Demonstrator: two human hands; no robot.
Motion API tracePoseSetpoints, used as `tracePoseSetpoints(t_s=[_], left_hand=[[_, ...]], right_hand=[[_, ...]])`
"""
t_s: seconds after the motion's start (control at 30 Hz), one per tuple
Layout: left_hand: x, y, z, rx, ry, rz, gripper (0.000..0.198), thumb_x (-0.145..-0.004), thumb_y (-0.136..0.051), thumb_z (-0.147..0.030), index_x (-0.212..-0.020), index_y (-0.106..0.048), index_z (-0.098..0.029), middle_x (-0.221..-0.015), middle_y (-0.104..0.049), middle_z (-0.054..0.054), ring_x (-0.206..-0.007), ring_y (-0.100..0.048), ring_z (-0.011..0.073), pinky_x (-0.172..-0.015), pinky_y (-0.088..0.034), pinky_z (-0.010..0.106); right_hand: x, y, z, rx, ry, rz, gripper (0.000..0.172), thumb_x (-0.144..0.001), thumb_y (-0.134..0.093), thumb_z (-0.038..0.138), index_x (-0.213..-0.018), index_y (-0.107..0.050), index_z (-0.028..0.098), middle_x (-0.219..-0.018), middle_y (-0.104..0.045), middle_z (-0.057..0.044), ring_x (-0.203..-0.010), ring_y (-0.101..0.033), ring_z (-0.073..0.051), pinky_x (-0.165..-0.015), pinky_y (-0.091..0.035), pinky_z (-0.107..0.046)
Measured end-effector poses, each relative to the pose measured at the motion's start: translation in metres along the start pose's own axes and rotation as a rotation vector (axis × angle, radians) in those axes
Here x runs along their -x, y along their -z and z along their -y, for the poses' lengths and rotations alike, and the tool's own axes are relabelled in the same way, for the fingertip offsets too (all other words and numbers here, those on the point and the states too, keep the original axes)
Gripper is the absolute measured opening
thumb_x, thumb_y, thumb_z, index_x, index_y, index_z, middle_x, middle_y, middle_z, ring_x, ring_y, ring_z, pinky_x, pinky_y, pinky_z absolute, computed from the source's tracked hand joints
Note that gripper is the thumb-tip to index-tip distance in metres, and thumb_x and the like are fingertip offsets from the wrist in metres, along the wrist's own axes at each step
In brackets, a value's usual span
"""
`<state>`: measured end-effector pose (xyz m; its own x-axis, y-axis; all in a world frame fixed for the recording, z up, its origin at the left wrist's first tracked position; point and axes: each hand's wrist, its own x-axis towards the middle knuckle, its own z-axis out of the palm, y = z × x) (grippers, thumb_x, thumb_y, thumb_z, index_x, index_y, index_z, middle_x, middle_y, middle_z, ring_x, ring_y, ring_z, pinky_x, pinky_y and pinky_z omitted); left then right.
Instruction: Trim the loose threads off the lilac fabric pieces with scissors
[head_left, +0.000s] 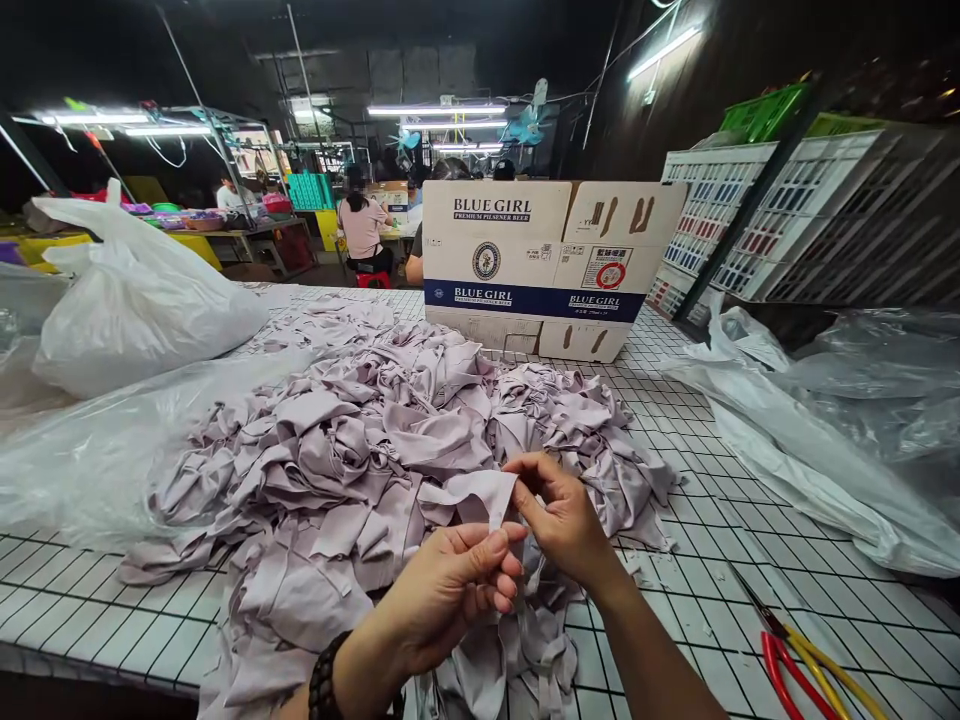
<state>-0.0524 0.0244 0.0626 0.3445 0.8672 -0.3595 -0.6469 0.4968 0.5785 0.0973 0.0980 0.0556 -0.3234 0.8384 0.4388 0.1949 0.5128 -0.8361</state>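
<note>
Workshop, dark-walled, lit by tube lights [437, 110] far beyond my fingers; a co-worker in a pink top [361, 230] sits on a red stool [373, 280], back turned.

Table cover [660, 625], white with black grid lines, one: beneath my hands and out to either side.

Carton [525, 265], lettered "BLUE GIRL", one: well beyond my fingertips, slightly to their right.

Fabric heap [352, 430], lilac-grey, loose and crumpled: under my fingers, spreading ahead and mostly leftward.

Fabric piece [469, 492], lilac-grey, one: at my fingertips, just above the near part of the heap. Its longer run lies crosswise, leftward from my right fingertips; a narrow end drops toward my left thumb.

Right hand [559, 515], bare: thumb and forefinger pinch the upper right corner; nearer of the two to that corner.

Left hand [450, 575], bare, braided bracelet [324, 680] at wrist: lower and closer to me, thumb and forefinger apparently pressed together on the hanging end; remaining fingers curled.

Pointed hand tool [784, 634], red and yellow handles: well right of my fingers, tips angled away.

White bags, two: one full [150, 310], far left of my fingers; one slack [795, 430], far right.
</note>
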Motion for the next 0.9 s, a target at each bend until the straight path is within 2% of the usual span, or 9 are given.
tracePoseSetpoints(t_s=[0.17,0.33,0.5,0.57,0.67,0.73,0.77,0.83,0.9], left_hand=[[0.000,0.011,0.002,-0.095,-0.086,0.067,0.046,-0.068,-0.083,-0.045,-0.093,-0.074,-0.008,-0.062,-0.066,0.002,-0.049,-0.062,0.0079,-0.049,-0.052,0.017],[0.006,0.009,-0.002,-0.203,-0.178,0.054,0.043,-0.068,-0.082,-0.048,-0.086,-0.075,-0.010,-0.061,-0.067,0.003,-0.049,-0.063,0.0110,-0.049,-0.054,0.020],[0.015,0.004,-0.004,-0.218,-0.227,0.045,0.041,-0.069,-0.080,-0.050,-0.082,-0.074,-0.012,-0.057,-0.064,0.001,-0.042,-0.061,0.0115,-0.040,-0.050,0.019],[0.016,0.004,-0.003,-0.220,-0.224,0.049,0.040,-0.071,-0.078,-0.051,-0.082,-0.072,-0.013,-0.058,-0.064,0.001,-0.038,-0.059,0.0106,-0.036,-0.047,0.018],[0.015,0.006,0.000,-0.302,-0.235,0.031,0.043,-0.074,-0.072,-0.056,-0.083,-0.071,-0.014,-0.060,-0.062,0.001,-0.032,-0.051,0.0080,-0.030,-0.038,0.017],[0.014,0.009,0.000,-0.434,-0.352,-0.031,0.044,-0.077,-0.068,-0.058,-0.080,-0.073,-0.015,-0.060,-0.058,0.000,-0.032,-0.044,0.0056,-0.032,-0.034,0.018],[0.013,0.010,0.000,-0.520,-0.458,-0.086,0.042,-0.079,-0.067,-0.057,-0.076,-0.074,-0.016,-0.063,-0.056,0.001,-0.038,-0.047,0.0065,-0.037,-0.039,0.019],[0.012,0.013,-0.002,-0.695,-0.707,-0.231,0.036,-0.081,-0.067,-0.050,-0.068,-0.075,-0.017,-0.074,-0.056,0.004,-0.063,-0.056,0.0129,-0.061,-0.049,0.023],[0.011,0.016,-0.006,-0.821,-0.873,-0.349,0.032,-0.083,-0.068,-0.044,-0.065,-0.076,-0.019,-0.089,-0.056,0.008,-0.089,-0.055,0.0200,-0.082,-0.047,0.026]], right_hand=[[0.004,-0.005,-0.003,0.067,0.200,0.081,0.035,-0.082,-0.066,0.023,-0.116,-0.064,0.026,-0.090,-0.067,-0.002,-0.077,-0.063,-0.017,-0.069,-0.051,-0.029],[0.006,-0.007,0.002,0.137,0.411,0.049,0.032,-0.087,-0.060,0.017,-0.114,-0.069,0.032,-0.070,-0.065,0.003,-0.065,-0.059,-0.015,-0.070,-0.041,-0.034],[0.007,-0.010,0.015,0.351,0.509,-0.123,0.021,-0.088,-0.062,0.024,-0.107,-0.071,0.025,-0.115,-0.061,-0.010,-0.083,-0.058,-0.020,-0.075,-0.044,-0.039],[0.005,-0.010,0.019,0.377,0.551,-0.064,0.024,-0.094,-0.054,0.032,-0.111,-0.069,0.026,-0.118,-0.063,-0.010,-0.089,-0.059,-0.022,-0.077,-0.043,-0.041],[0.002,-0.012,0.020,0.389,0.590,0.012,0.028,-0.098,-0.047,0.037,-0.117,-0.066,0.029,-0.104,-0.073,-0.004,-0.090,-0.059,-0.023,-0.078,-0.038,-0.041],[0.002,-0.014,0.018,0.392,0.587,0.000,0.028,-0.097,-0.050,0.033,-0.122,-0.063,0.029,-0.102,-0.075,-0.002,-0.089,-0.059,-0.023,-0.078,-0.036,-0.041],[0.002,-0.015,0.017,0.404,0.583,-0.006,0.030,-0.097,-0.051,0.031,-0.125,-0.061,0.028,-0.104,-0.075,-0.002,-0.089,-0.059,-0.024,-0.078,-0.036,-0.042],[0.004,-0.020,0.013,0.456,0.582,-0.009,0.033,-0.096,-0.052,0.027,-0.128,-0.058,0.026,-0.107,-0.075,-0.003,-0.091,-0.060,-0.025,-0.078,-0.036,-0.042],[0.006,-0.026,0.009,0.516,0.575,-0.011,0.033,-0.096,-0.052,0.026,-0.127,-0.058,0.024,-0.105,-0.075,-0.004,-0.090,-0.061,-0.025,-0.078,-0.035,-0.042]])
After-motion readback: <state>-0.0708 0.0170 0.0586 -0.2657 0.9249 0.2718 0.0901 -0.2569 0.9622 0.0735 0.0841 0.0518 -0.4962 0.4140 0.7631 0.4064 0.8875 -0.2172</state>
